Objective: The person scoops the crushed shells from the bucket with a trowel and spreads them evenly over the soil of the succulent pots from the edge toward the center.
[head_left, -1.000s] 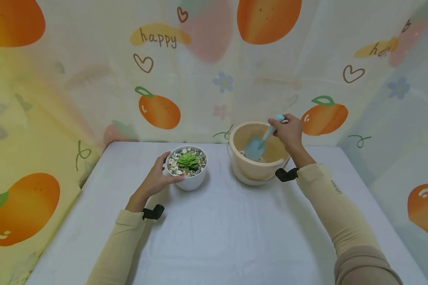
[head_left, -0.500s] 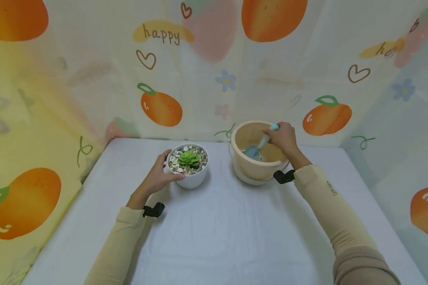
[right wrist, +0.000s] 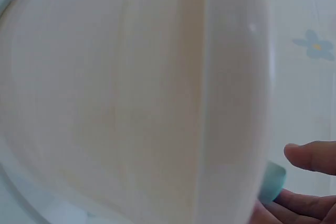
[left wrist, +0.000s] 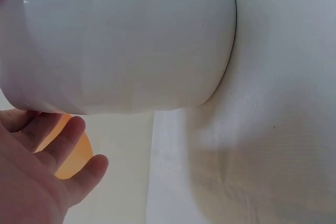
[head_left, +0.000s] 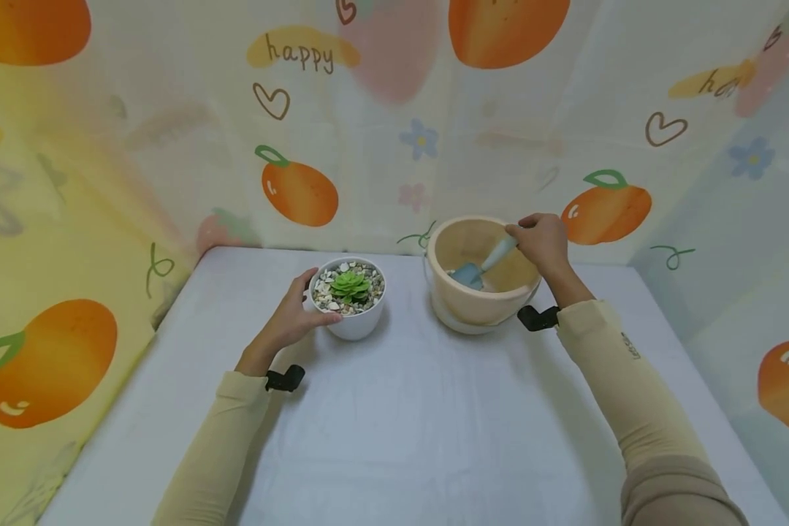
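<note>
A white flowerpot (head_left: 356, 326) stands on the table, filled with pebbles (head_left: 332, 303) around a green succulent (head_left: 351, 286). My left hand (head_left: 291, 314) holds it from the left side, thumb at the front and fingers behind. In the left wrist view, the pot's smooth wall (left wrist: 131, 40) fills the top, with fingers below. To the right is a cream bucket (head_left: 483, 305). Over its rim my right hand (head_left: 544, 241) grips the handle of a light blue shovel (head_left: 468, 275), whose blade is down inside, tilted. The right wrist view shows mostly the bucket's wall (right wrist: 105, 98).
The table (head_left: 394, 424) is covered in white cloth. Close behind the pot and bucket hangs a printed curtain (head_left: 368, 168), which continues along both sides. A thin bail handle (head_left: 426, 272) hangs at the bucket's left side.
The shovel first dips lower into the bucket with my right hand, then the hand shifts right and slightly up, leaning the handle rightward. My left hand stays on the flowerpot. The head view drifts slightly.
</note>
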Demonstrator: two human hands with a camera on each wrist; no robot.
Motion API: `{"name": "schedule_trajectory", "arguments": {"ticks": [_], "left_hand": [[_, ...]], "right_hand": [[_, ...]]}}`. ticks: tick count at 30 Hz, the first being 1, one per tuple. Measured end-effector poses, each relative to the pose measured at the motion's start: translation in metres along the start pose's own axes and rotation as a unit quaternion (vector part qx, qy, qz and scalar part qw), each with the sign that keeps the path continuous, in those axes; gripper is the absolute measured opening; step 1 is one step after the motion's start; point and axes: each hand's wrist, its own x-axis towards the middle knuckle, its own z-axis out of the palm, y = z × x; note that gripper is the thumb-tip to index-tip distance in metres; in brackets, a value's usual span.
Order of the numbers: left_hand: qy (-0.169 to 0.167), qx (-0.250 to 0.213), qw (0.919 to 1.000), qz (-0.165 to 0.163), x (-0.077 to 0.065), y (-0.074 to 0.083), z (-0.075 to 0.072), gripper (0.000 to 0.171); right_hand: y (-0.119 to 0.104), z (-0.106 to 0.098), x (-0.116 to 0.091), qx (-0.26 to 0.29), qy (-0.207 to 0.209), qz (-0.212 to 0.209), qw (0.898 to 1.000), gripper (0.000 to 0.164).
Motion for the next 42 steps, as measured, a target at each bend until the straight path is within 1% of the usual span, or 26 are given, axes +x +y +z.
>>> {"name": "schedule_trajectory", "arguments": {"ticks": [4, 7, 12, 15, 17, 26, 28, 31, 33, 36, 39, 42], "left_hand": [[-0.001, 0.002, 1.0000, -0.004, 0.000, -0.003, 0.000, 0.111], [-0.002, 0.001, 1.0000, -0.003, 0.000, -0.004, 0.001, 0.111], [0.000, 0.000, 1.0000, -0.007, 0.001, -0.005, 0.003, 0.113], [0.000, 0.001, 0.9999, -0.011, 0.000, -0.002, 0.004, 0.114], [0.000, 0.004, 0.9999, -0.013, 0.000, -0.001, 0.004, 0.115], [-0.003, 0.004, 1.0000, -0.001, 0.002, 0.000, 0.007, 0.116], [-0.005, 0.008, 1.0000, 0.003, 0.002, 0.001, 0.006, 0.115], [-0.008, 0.013, 0.9999, 0.003, 0.000, 0.002, 0.005, 0.114], [-0.011, 0.016, 0.9998, 0.004, 0.000, 0.002, 0.004, 0.115], [-0.017, 0.020, 0.9997, -0.002, 0.000, 0.003, 0.002, 0.116], [-0.020, 0.023, 0.9995, -0.002, -0.001, 0.002, 0.000, 0.116], [-0.017, 0.027, 0.9995, 0.005, -0.002, 0.003, -0.003, 0.111]], "right_hand": [[0.002, -0.001, -0.002, -0.030, 0.009, -0.007, 0.999, 0.044], [0.005, -0.003, -0.004, -0.047, 0.008, -0.022, 0.999, 0.043], [0.012, -0.005, -0.006, -0.056, -0.014, -0.065, 0.996, 0.042], [0.015, -0.005, -0.006, -0.060, -0.025, -0.080, 0.995, 0.044], [0.018, -0.006, -0.006, -0.059, -0.030, -0.082, 0.994, 0.045], [0.032, -0.011, -0.006, -0.057, -0.036, -0.084, 0.994, 0.046], [0.035, -0.011, -0.007, -0.057, -0.042, -0.089, 0.994, 0.048], [0.042, -0.011, -0.006, -0.056, -0.057, -0.109, 0.991, 0.053], [0.047, -0.011, -0.007, -0.048, -0.068, -0.125, 0.989, 0.055], [0.055, -0.010, -0.008, -0.031, -0.079, -0.137, 0.987, 0.058], [0.063, -0.009, -0.012, -0.011, -0.081, -0.136, 0.987, 0.062], [0.071, -0.008, -0.017, 0.006, -0.075, -0.128, 0.989, 0.065]]}}
